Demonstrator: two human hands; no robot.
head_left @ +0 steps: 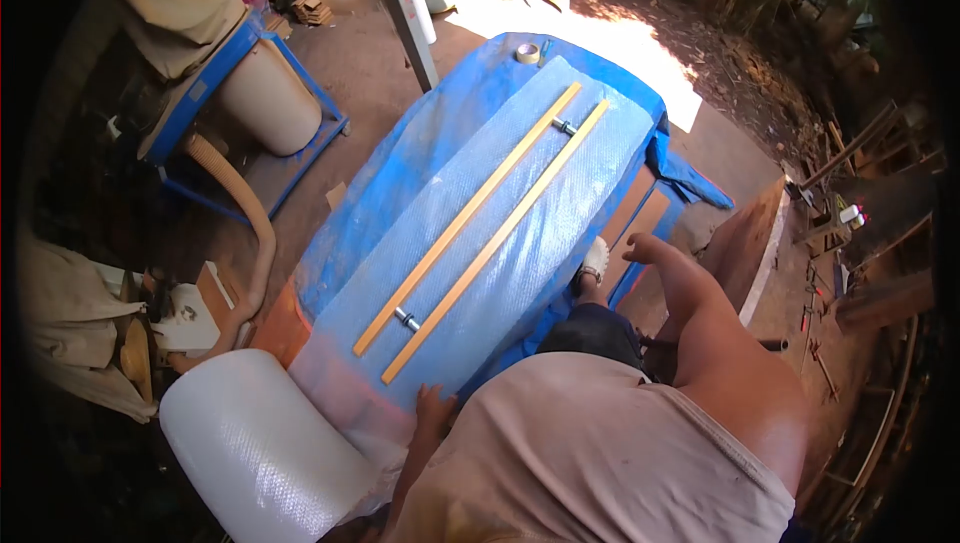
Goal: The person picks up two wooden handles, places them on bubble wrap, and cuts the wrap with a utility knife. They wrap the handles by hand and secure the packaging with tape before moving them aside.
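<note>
A sheet of bubble wrap (530, 273) is spread over a table covered with a blue tarp (385, 178). On it lie two long yellow wooden strips, a left strip (467, 220) and a right strip (496, 241), side by side and joined near each end by short metal fittings (406, 319). My left hand (433, 407) rests at the near edge of the bubble wrap, fingers extended, beside a big bubble wrap roll (260, 443). Off the table's right side hangs my right hand (645, 247), fingers loosely apart and holding nothing.
A roll of tape (527, 53) sits at the table's far end. To the left stands a blue-framed machine (300, 68) with a flexible hose (255, 203). A post (410, 33) rises behind the table. A wooden slab (750, 243) is on the right.
</note>
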